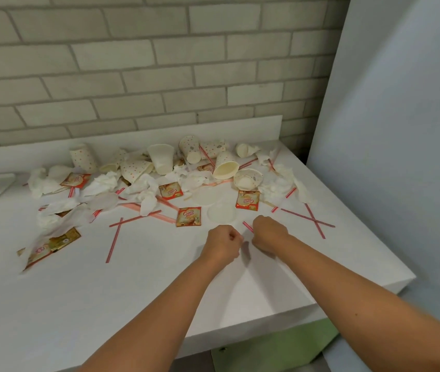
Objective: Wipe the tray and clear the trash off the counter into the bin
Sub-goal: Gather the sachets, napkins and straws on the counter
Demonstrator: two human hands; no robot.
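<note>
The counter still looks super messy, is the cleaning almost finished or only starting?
Only starting, it seems. Nothing looks done: paper cups, crumpled napkins, creamer sachets and red straws lie all over the counter. In hand: the right hand is fisted around a red straw; the left hand is fisted beside it, contents unclear. Left: everything else. No tray or bin shows.

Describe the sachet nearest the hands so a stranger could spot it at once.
Start at the white counter below the brick wall and find the two hands, left hand and right hand. Just beyond the left hand lies an orange sachet, flat and alone on bare counter, beside a round translucent lid, unlike the others among the tissues.
</note>
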